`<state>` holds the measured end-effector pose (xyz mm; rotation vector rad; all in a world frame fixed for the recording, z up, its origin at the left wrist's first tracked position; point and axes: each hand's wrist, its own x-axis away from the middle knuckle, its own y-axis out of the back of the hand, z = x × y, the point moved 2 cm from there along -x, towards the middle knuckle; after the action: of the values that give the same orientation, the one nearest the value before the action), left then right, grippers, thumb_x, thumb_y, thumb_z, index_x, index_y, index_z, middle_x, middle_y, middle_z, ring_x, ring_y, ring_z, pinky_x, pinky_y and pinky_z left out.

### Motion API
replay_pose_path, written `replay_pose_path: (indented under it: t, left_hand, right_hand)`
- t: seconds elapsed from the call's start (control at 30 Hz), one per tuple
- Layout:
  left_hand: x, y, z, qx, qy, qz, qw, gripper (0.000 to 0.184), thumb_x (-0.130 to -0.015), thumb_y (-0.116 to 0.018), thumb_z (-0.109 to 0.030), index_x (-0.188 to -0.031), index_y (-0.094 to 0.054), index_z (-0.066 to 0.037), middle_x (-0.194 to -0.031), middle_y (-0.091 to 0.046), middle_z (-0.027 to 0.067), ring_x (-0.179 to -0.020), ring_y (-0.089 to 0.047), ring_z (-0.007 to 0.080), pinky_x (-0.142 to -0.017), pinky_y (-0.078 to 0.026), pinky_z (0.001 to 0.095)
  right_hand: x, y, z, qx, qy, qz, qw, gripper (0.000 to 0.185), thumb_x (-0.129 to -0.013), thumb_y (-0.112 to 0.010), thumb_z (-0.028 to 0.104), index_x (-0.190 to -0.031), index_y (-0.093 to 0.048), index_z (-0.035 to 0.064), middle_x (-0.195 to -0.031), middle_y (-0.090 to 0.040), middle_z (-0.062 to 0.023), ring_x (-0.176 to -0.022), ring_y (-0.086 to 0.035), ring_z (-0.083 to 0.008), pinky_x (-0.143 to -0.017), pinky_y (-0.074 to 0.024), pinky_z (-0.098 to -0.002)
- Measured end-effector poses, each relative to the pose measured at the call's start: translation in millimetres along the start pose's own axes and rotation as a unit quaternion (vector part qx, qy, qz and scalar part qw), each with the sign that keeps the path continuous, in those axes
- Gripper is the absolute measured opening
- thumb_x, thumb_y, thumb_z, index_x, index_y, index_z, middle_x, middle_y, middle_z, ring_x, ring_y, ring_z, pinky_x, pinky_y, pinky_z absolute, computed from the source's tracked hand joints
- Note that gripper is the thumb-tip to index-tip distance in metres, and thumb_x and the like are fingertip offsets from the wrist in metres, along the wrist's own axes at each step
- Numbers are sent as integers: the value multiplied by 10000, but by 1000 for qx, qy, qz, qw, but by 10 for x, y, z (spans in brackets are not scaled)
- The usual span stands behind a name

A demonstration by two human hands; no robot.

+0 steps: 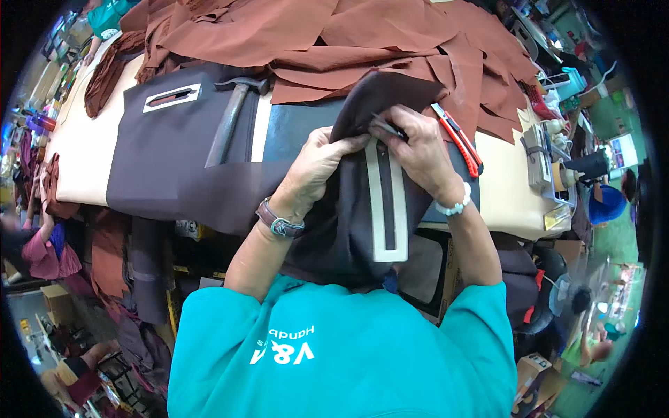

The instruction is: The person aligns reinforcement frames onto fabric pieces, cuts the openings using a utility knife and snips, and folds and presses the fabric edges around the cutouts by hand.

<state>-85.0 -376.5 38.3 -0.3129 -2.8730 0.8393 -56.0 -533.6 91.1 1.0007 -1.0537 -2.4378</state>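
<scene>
Dark brown material [341,209] with a long white-framed slot [387,209] hangs over the table's front edge, its upper part folded up. My left hand [317,167] is closed on this dark material, thumb and fingers pinching it near the top end of the white frame. My right hand [414,143] is closed just beside it, its fingertips around a small, thin metallic tool [387,125] whose shape is mostly hidden. The two hands nearly meet at the end of the frame.
A hammer [232,125] lies on dark material with another white-framed slot [172,98] at the left. A red cutter knife [458,139] lies right of my right hand. Reddish-brown sheets [279,28] cover the back. Other people [52,251] are at the far sides.
</scene>
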Motion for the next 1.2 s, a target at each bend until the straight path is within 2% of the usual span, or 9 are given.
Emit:
replay_pose_path:
  t: [0.1,0.27,0.47,0.63,0.77,0.87,1.03,1.13,1.2]
  left_hand:
    - [27,-17,-8,16,35,-2,999,156,-827,-613,-55,-970,-654,-10,-913,-671,50,-743,-623,95,-698,-499,230]
    - [-37,14,-101,-2,-51,-33,998,162,-842,-613,-75,-987,-654,-15,-934,-670,57,-800,-621,101,-736,-489,240]
    - [-179,219,-409,19,-155,-97,983,139,-860,-601,-74,-973,-651,-12,-916,-678,93,-818,-639,142,-763,-499,270]
    - [-99,206,-471,44,-134,-82,987,181,-864,-590,-73,-1014,-616,23,-955,-663,136,-835,-655,190,-749,-534,283]
    - [-51,230,-413,24,-149,-130,980,169,-859,-598,-63,-1010,-613,13,-951,-662,122,-815,-653,180,-713,-537,277]
    - [-35,392,-515,25,-206,-196,958,167,-846,-625,-67,-997,-620,4,-951,-657,85,-810,-632,145,-724,-516,264]
    - [120,679,-644,-169,-282,-226,917,428,-819,-645,-73,-1195,-487,56,-1109,-596,165,-1007,-585,188,-874,-458,279]
    - [255,393,-885,-578,-416,-287,641,706,-718,-730,-174,-1302,-390,32,-1255,-490,226,-1232,-425,265,-1027,-326,392]
    - [223,97,-1114,-663,-353,-36,659,866,-643,-781,-243,-1355,-342,-20,-1363,-376,194,-1317,-285,272,-1084,-212,417]
  right_hand:
    - [12,-112,-55,-244,-197,16,949,135,-778,-625,82,-818,-579,-38,-703,-605,-101,-676,-610,-175,-598,-469,-321]
    - [66,-115,-189,-205,-244,-100,942,263,-890,-551,221,-905,-601,-37,-742,-611,-103,-687,-496,-80,-629,-426,-239]
    - [617,-85,-18,-323,-371,82,867,642,-775,-686,342,-1243,-477,-44,-1032,-609,-131,-933,-581,-174,-830,-452,-286]
    - [593,-245,-140,-530,-394,-9,751,508,-791,-683,331,-1163,-500,36,-714,-447,80,-472,-261,8,-406,-213,-160]
    - [389,-232,-61,-598,-365,20,713,399,-812,-649,258,-1093,-518,6,-813,-577,16,-675,-546,-40,-572,-425,-147]
    - [504,-320,-72,-599,-301,92,736,366,-721,-730,151,-1003,-606,-47,-939,-644,-69,-822,-600,-126,-780,-471,-269]
    - [669,-200,3,-493,-312,144,799,268,-787,-680,89,-1023,-639,-32,-935,-652,-28,-812,-573,-90,-772,-465,-258]
    - [503,-15,89,-386,-238,138,880,229,-789,-671,98,-986,-645,-14,-835,-669,-30,-722,-562,-82,-704,-470,-251]
    - [359,70,213,-331,-157,173,914,199,-769,-675,92,-939,-638,-5,-766,-644,-87,-665,-553,-95,-653,-457,-264]
